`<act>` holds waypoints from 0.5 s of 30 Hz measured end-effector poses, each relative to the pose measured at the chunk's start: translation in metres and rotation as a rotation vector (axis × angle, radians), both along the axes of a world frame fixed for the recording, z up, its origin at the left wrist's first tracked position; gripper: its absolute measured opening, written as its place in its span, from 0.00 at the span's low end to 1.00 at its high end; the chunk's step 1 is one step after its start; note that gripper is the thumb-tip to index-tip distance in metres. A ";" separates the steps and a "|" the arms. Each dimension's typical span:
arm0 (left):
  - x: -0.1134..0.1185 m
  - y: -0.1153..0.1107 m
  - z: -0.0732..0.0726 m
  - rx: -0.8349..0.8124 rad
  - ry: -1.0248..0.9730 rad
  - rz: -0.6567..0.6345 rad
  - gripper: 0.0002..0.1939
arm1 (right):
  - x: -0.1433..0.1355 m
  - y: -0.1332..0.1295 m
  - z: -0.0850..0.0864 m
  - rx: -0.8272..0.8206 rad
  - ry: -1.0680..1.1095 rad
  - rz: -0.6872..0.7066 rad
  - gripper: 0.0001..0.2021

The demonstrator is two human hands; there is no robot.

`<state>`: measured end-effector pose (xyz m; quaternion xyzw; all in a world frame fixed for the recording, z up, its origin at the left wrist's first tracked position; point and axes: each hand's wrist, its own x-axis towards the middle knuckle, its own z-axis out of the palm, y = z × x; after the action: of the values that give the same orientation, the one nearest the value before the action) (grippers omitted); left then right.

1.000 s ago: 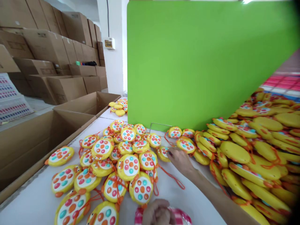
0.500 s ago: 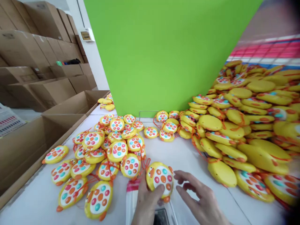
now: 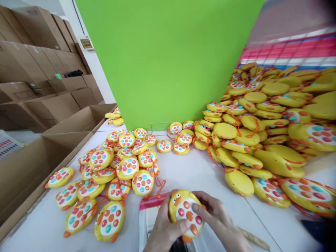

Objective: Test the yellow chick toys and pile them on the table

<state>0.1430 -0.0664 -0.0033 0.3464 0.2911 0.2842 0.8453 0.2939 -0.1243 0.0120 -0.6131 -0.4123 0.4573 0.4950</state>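
Between my hands is a yellow duck-shaped toy (image 3: 187, 213) with a white front and several coloured round buttons, its front turned up toward me. My left hand (image 3: 168, 224) grips its left side, the thumb over the lower buttons. My right hand (image 3: 214, 213) is closed round the right edge, with the thumb on the upper buttons. Below the toy, partly hidden by my hands, lies a clear plastic bag with a pink top edge (image 3: 151, 201); something dark shows near it. An orange cord (image 3: 159, 185) lies just beyond my left hand.
Many similar duck toys (image 3: 127, 168) lie loosely on the white table (image 3: 173, 171) at left. A tall heap of them (image 3: 249, 136) fills the right side. A green panel (image 3: 168, 63) stands behind. An open carton (image 3: 31, 168) adjoins the left edge; stacked boxes (image 3: 36, 63) stand beyond.
My right hand has come from beside the toy to take hold of its right edge. The toy has moved slightly right and down and is tilted a little. The view has shifted slightly.
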 end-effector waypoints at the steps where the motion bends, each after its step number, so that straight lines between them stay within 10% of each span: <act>1: 0.001 0.000 0.001 0.010 -0.032 -0.006 0.43 | -0.002 0.001 -0.001 0.000 0.038 -0.037 0.21; 15: -0.003 0.025 -0.020 0.146 0.066 0.113 0.46 | -0.009 0.029 -0.025 -0.102 0.360 -0.180 0.22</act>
<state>0.1399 -0.0415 -0.0234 0.3992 0.3165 0.3404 0.7903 0.2847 -0.0948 -0.0128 -0.5803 -0.2370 0.5334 0.5680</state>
